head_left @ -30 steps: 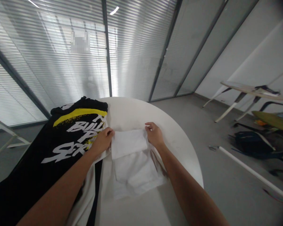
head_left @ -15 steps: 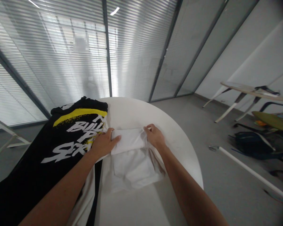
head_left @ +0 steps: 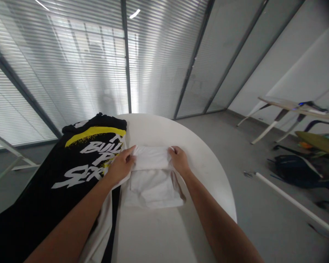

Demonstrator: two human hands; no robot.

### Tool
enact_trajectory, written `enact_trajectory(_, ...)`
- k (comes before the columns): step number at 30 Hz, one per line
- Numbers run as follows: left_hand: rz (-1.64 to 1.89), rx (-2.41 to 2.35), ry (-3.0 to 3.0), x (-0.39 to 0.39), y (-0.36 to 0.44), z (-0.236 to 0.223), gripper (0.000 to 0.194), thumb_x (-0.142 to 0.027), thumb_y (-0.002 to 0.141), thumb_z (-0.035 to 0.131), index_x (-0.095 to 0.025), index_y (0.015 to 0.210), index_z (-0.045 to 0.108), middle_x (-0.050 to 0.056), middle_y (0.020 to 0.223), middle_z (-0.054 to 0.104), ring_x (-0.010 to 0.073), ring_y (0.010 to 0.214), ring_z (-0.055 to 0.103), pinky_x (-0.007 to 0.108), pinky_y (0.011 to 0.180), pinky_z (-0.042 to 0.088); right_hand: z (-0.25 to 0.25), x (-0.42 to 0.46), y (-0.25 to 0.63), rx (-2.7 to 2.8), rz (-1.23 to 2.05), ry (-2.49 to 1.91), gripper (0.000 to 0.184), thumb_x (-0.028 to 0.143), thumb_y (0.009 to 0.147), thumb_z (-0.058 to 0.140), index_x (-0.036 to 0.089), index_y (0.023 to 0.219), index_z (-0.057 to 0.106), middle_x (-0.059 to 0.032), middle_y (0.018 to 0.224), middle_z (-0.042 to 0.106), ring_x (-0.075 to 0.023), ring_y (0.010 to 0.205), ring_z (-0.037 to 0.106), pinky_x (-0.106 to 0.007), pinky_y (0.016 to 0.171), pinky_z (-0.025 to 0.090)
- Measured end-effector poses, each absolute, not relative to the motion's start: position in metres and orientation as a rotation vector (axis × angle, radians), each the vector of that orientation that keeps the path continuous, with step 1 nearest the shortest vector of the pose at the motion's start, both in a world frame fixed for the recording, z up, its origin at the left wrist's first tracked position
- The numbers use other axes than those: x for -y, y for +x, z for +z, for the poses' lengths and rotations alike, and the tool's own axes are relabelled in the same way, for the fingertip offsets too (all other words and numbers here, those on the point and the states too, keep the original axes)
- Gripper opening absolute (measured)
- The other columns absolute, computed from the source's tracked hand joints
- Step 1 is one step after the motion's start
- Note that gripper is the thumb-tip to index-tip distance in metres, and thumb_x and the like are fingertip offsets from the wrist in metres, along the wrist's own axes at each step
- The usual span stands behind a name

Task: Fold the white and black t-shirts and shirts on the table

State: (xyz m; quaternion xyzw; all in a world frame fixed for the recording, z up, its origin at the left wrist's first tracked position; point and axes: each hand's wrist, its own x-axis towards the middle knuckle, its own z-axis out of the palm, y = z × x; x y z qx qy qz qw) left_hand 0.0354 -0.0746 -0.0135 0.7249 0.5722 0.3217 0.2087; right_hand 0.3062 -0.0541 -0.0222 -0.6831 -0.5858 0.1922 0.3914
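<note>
Appears as plain white cloth (head_left: 155, 179), matte and unprinted on the visible side. Lies on the white tabletop (head_left: 205, 160), near its rounded far edge. Is doubled over at the far end into a fairly smooth, crosswise band, pinched at its left and right ends. Below that band, spreads nearer in a single looser panel, softly creased, with a wavy near edge. Gapes slightly along the right side, showing shadow between layers.

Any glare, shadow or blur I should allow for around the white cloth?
Head view, background: bright glare through the blinds; head view, centre: the white cloth has low contrast against the white table; head view, lower middle: shadow on the table beside the right forearm; head view, right: the dark bag looks smeared.
</note>
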Motion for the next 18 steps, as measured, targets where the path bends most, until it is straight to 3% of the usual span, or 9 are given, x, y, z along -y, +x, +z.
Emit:
enact_trajectory(5,0.668,-1.798,2.144,0.079,0.039,-0.015,0.063,-0.051,0.088,0.046,-0.025,0.145,0.040,0.011,0.127,0.060,0.0314,0.122,0.048,0.051,0.106,0.028,-0.026,0.051,0.304,1.215,0.633,-1.568,0.037,0.049,0.080,0.053,0.018,0.096,0.065,-0.0049,0.082,0.067,-0.0174,0.074,0.059,-0.028,0.067,0.043)
enact_trajectory(11,0.618,-1.783,2.087,0.079,0.040,-0.009,0.065,-0.055,0.087,0.047,-0.029,0.146,0.038,0.011,0.117,0.064,0.0323,0.123,0.047,0.055,0.106,0.025,-0.025,0.051,0.296,1.066,1.068,-1.202,0.050,0.033,0.063,0.067,0.020,0.110,0.057,-0.0034,0.091,0.068,-0.0185,0.079,0.061,-0.030,0.071,0.047)
enact_trajectory(14,0.788,-1.697,1.924,0.076,0.040,-0.009,0.068,-0.046,0.081,0.060,-0.026,0.143,0.043,0.010,0.117,0.064,0.0288,0.117,0.053,0.049,0.105,0.033,-0.023,0.053,0.295,1.095,0.988,-1.220,0.054,0.027,0.059,0.063,0.020,0.112,0.056,-0.0032,0.093,0.067,-0.0206,0.083,0.061,-0.031,0.074,0.047)
enact_trajectory(18,1.050,-1.303,1.616,0.072,0.040,-0.009,0.070,-0.037,0.075,0.068,-0.023,0.139,0.046,0.009,0.123,0.062,0.0219,0.103,0.061,0.037,0.090,0.048,-0.011,0.059,0.294,1.141,1.020,-1.271,0.060,0.027,0.060,0.050,0.018,0.120,0.054,-0.0066,0.104,0.068,-0.0232,0.093,0.062,-0.032,0.075,0.049)
